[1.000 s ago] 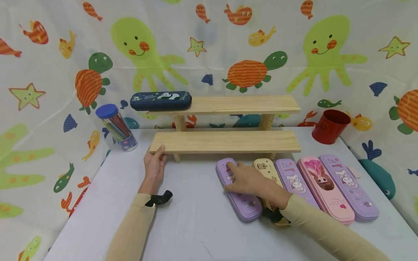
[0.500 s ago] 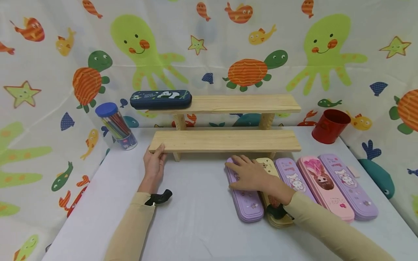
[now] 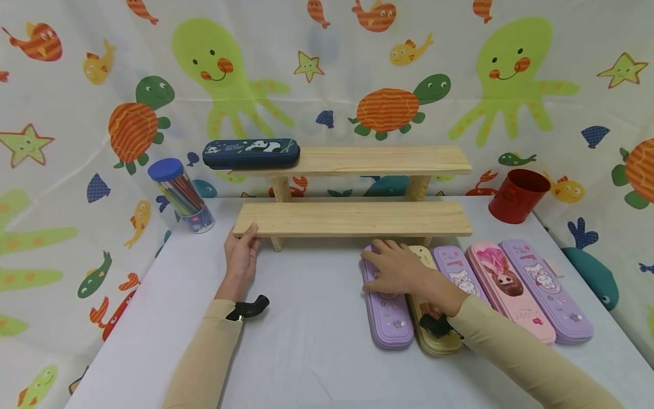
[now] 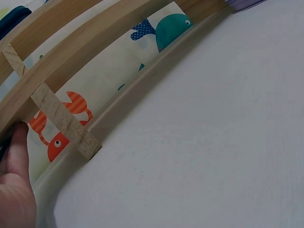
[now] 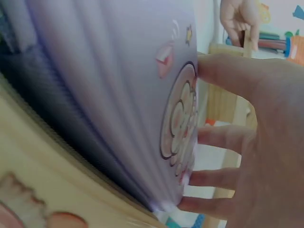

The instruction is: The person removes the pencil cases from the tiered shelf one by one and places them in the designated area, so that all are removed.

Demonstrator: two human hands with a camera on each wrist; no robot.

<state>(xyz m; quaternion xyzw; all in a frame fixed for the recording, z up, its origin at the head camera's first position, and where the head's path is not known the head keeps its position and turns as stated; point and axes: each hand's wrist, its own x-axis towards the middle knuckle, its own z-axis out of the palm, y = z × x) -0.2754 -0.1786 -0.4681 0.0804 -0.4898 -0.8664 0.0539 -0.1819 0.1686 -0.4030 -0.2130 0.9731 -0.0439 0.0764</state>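
My left hand (image 3: 240,258) grips the left end of the lower board of a two-tier wooden shelf (image 3: 352,218), thumb on top. In the left wrist view the thumb lies along the board near a shelf leg (image 4: 66,121). My right hand (image 3: 395,270) rests over the upper part of a purple pencil case (image 3: 390,326), covering much of its picture. The right wrist view has its fairly straight fingers and thumb touching the printed face of the purple pencil case (image 5: 137,95). Right beside that case lies a cream pencil case (image 3: 439,343), partly hidden under the right wrist.
Farther right lie another purple case (image 3: 455,261), a pink case (image 3: 516,301) and a third purple case (image 3: 557,301). A navy panda case (image 3: 250,154) sits on the upper tier. A blue-lidded tub of pens (image 3: 184,196) and a red bucket (image 3: 518,196) flank the shelf.
My right hand has moved right with the purple pencil case, which now lies straighter and against the cream case. Its fingers have spread flatter. The left hand stays on the shelf.
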